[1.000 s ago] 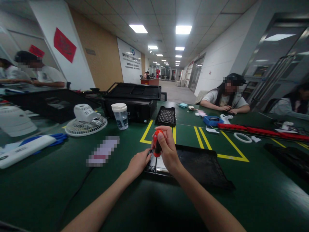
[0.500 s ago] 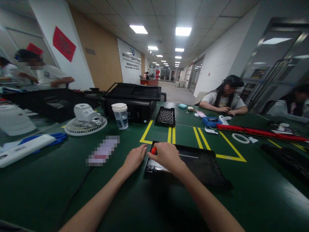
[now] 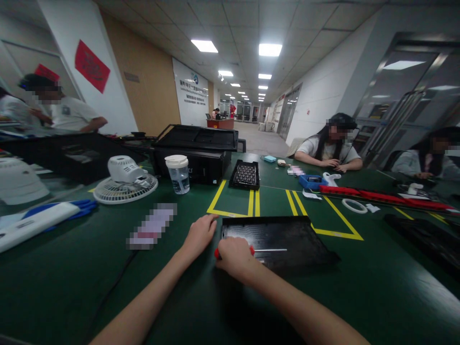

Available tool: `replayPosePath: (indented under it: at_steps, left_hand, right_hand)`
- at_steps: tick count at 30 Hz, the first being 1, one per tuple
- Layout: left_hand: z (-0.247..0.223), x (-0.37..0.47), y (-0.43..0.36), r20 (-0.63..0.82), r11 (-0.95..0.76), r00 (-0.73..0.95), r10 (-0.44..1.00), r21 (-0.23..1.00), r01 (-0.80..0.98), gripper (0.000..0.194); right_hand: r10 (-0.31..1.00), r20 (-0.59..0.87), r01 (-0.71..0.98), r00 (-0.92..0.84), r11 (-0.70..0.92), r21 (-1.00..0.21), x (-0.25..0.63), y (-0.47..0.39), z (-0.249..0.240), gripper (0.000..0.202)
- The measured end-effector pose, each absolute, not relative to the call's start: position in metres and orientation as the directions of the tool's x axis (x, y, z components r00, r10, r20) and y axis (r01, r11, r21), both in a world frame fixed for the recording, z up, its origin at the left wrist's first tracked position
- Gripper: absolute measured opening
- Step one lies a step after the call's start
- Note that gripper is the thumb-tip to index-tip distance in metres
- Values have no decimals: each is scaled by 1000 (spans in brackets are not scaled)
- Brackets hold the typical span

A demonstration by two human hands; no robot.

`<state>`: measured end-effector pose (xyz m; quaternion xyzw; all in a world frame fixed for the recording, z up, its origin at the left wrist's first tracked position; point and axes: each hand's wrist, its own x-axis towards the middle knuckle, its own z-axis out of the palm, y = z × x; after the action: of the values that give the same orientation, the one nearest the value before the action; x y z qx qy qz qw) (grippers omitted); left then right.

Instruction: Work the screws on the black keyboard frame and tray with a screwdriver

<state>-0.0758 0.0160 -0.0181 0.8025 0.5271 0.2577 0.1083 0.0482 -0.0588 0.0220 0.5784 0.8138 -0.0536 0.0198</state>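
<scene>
My right hand (image 3: 235, 258) is wrapped round the red handle of a screwdriver (image 3: 269, 250). The metal shaft points right, over a shallow black plastic panel (image 3: 287, 235) lying on the green table. Most of the handle is hidden by my fingers; red shows at both ends. Just left of the panel, my left hand (image 3: 200, 235) rests on the table with fingers loosely extended and no object visible in it. Beyond the panel sits a black tray (image 3: 245, 174) with several small dark metallic pieces inside.
A black printer-like machine (image 3: 190, 160) stands behind, beside a lidded cup (image 3: 178, 175). A white fan part (image 3: 125, 184) lies left, near a blurred-out item (image 3: 153, 227) with a cable. Blue box (image 3: 312, 181), tape ring (image 3: 354, 206) and seated person (image 3: 330, 148) are right.
My right hand has moved toward me and slightly left with the screwdriver, whose shaft shows more plainly. The panel's left part is more exposed. My left hand stays nearly in place.
</scene>
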Motion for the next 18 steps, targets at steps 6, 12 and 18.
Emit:
replayPosePath:
  at_steps: [6,12,18]
  left_hand:
    - [-16,-72,10,229,-457,396,889,452,766,33]
    - [-15,-68,-2,141,-582,573,807,352,733,35]
    - [-10,-64,-12,86,-662,665,742,246,708,33]
  right_hand:
    - [906,-164,921,-389,385,-59,100,-107,31,19]
    - [968,-151,963,-203,225,146,173,-111,21,26]
    - [996,37,983,-81,74,170,233,-77,3,22]
